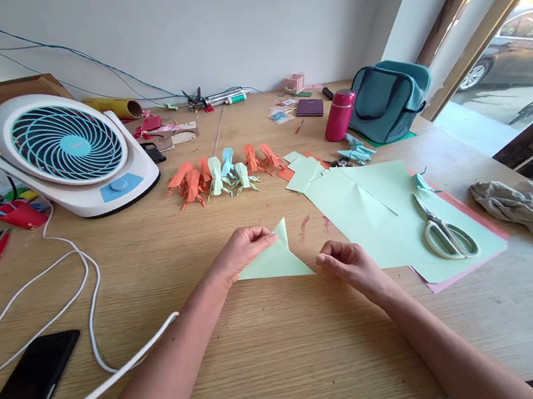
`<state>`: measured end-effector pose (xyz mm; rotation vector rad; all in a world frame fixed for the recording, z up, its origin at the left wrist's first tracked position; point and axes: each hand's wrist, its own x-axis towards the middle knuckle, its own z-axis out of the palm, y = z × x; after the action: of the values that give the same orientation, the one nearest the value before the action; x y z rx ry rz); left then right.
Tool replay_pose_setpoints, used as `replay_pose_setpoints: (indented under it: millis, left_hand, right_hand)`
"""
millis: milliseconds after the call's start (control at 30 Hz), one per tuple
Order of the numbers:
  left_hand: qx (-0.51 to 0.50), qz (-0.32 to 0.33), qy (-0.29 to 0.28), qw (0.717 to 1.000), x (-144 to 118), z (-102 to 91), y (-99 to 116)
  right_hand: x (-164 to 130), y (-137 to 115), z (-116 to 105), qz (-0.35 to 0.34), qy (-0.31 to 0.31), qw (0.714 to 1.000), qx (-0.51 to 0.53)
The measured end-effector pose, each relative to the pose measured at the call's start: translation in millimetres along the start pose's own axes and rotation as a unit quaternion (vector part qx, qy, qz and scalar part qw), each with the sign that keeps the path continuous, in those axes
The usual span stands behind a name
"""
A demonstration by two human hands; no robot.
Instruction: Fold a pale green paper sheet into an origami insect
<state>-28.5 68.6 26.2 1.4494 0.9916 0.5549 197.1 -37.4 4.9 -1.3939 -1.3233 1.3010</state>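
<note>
Item: one pale green sheet of paper [274, 262], folded to a point at the top, on the table [270, 347] in front of me, between my two hands. Its left end is hidden under my fingers.

Item: left hand [249, 251], clamped on that sheet, thumb uppermost; I cannot see the fingers beneath.

Item: right hand [351, 268], thumb and forefinger together, just beside the sheet's right corner. Whether they touch it, I cannot tell; the other fingers are curled mostly out of sight.

Item: small folded-paper figures [216, 176], in orange, pale green and blue, in a group beyond the sheet. They overlap, so I give no sure count.

Item: larger pale green sheets [376, 222], right of my right hand, partly covering pink paper whose full outline is hidden.

Item: scissors [447, 239], lying on those sheets.

Item: dark object [340, 162] at the sheets' far edge, too small for me to identify.

Item: blue folded pieces [357, 150] near a teal bag [386, 109] and a pink bottle [339, 116].

Item: fan [127, 181], far left.

Item: black phone-like slab [35, 371], cut off by the left edge, partly behind a white cable [106, 382] that also runs out of view.
</note>
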Motion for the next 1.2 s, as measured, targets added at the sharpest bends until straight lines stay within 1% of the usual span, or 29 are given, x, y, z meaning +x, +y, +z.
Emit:
replay_pose_setpoints:
  millis: [67, 167, 233, 300, 433, 567, 667, 733, 800, 867, 900, 933, 1000, 1067, 1133, 1167, 1200]
  left_hand:
    - [0.028, 0.027, -0.032, 0.999, -2.6, 12.2, -0.4]
    - [0.075, 0.064, -0.073, 0.992, -7.1, 31.7, -0.9]
    - [0.093, 0.074, -0.078, 0.990, -9.7, 40.0, -0.2]
    - [0.096, 0.078, -0.067, 0.990, -11.6, 43.2, 1.1]
    - [0.113, 0.079, -0.053, 0.989, -13.7, 41.7, 4.2]
    - [0.137, 0.079, -0.081, 0.984, -16.3, 41.8, 6.2]
    - [0.150, 0.079, -0.090, 0.981, -17.7, 41.5, 7.3]
    - [0.153, 0.072, -0.094, 0.981, -17.5, 39.8, 7.8]
    - [0.155, 0.065, -0.098, 0.981, -16.9, 37.7, 8.0]
    - [0.156, 0.064, -0.098, 0.981, -16.4, 36.3, 8.1]
    - [0.156, 0.065, -0.095, 0.981, -16.4, 36.3, 8.1]
    - [0.156, 0.067, -0.090, 0.981, -16.5, 36.6, 8.0]
    - [0.154, 0.074, -0.085, 0.982, -17.0, 37.8, 7.9]
    - [0.155, 0.083, -0.086, 0.981, -17.5, 38.5, 8.0]
    - [0.156, 0.099, -0.075, 0.980, -17.3, 36.6, 9.0]
    - [0.158, 0.115, -0.054, 0.979, -16.8, 34.4, 9.9]
    - [0.163, 0.136, -0.021, 0.977, -16.0, 31.2, 11.2]
  right_hand:
    - [0.5, 0.1, 3.8, -0.010, 0.000, 1.000, 0.006]
    - [0.9, 4.4, 10.6, -0.023, -0.020, 0.999, 0.021]
    - [1.0, 7.9, 13.4, -0.023, -0.020, 0.999, 0.034]
    - [0.9, 9.4, 14.2, -0.017, -0.014, 0.999, 0.049]
    - [0.2, 6.2, 13.1, -0.015, -0.008, 0.998, 0.057]
    - [-0.8, 4.1, 12.1, -0.017, 0.021, 0.999, 0.046]
    - [-0.1, 5.9, 9.3, -0.016, 0.041, 0.997, 0.062]
    - [1.1, 7.3, 5.5, -0.023, 0.071, 0.994, 0.080]
    - [2.0, 7.5, 0.8, -0.034, 0.114, 0.988, 0.095]
    - [1.8, 6.3, -2.4, -0.040, 0.135, 0.985, 0.102]
    - [1.3, 5.4, -2.8, -0.039, 0.129, 0.986, 0.098]
    - [0.6, 4.6, -2.4, -0.035, 0.108, 0.990, 0.085]
    - [-0.8, 4.1, 0.9, -0.018, 0.055, 0.998, 0.031]
    - [-1.6, 5.7, 4.9, 0.001, 0.013, 1.000, -0.024]
    - [-1.4, 8.7, 6.9, 0.010, 0.006, 0.999, -0.030]
    - [-1.0, 10.4, 6.5, 0.011, 0.019, 1.000, -0.014]
    - [-0.5, 11.8, 5.4, 0.010, 0.038, 0.999, 0.005]
